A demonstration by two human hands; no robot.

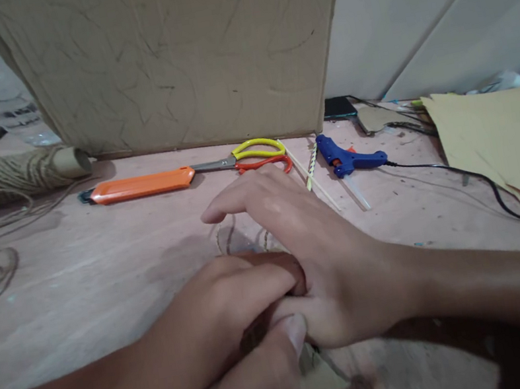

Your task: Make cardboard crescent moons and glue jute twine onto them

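Note:
My left hand (231, 313) is closed in the near middle, its fingers curled and its thumb bent in beneath. A small dark brown patch shows inside the curl, but I cannot make out what it is. From the right my right hand (314, 245) reaches across, touching the left. Its thumb goes in between the left fingers, while its upper finger stretches out to the left, apart from the thumb. Thin strands of twine (265, 240) stand up just behind the left knuckles; where they end is hidden.
Behind the hands lie an orange cutter (142, 185), scissors (259, 147), thin sticks (310, 175) and a blue glue gun (349, 157) with a cord. A twine roll (6, 180) lies left, before a plastic bottle (2, 86). A cardboard sheet (175, 55) stands at the back; yellowish sheets (507, 144) lie right.

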